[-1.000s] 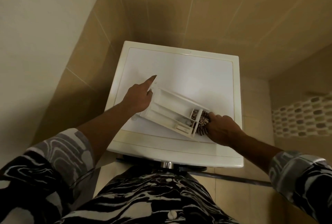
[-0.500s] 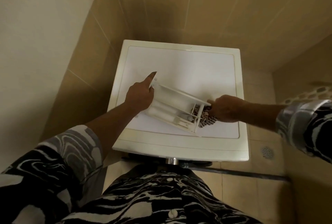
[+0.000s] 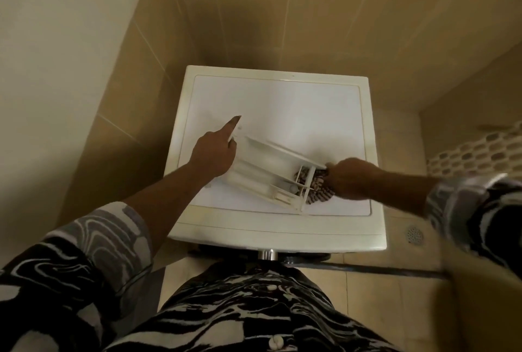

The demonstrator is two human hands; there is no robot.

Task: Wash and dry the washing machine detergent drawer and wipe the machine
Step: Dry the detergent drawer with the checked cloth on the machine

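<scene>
Here, left hand holds drawer — right hand, cloth.

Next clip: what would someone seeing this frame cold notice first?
The white detergent drawer sits askew on top of the washing machine, towards its front edge. The left hand holds the drawer's left end with the index finger pointing out. The right hand grips a patterned cloth pushed against the drawer's right end.
</scene>
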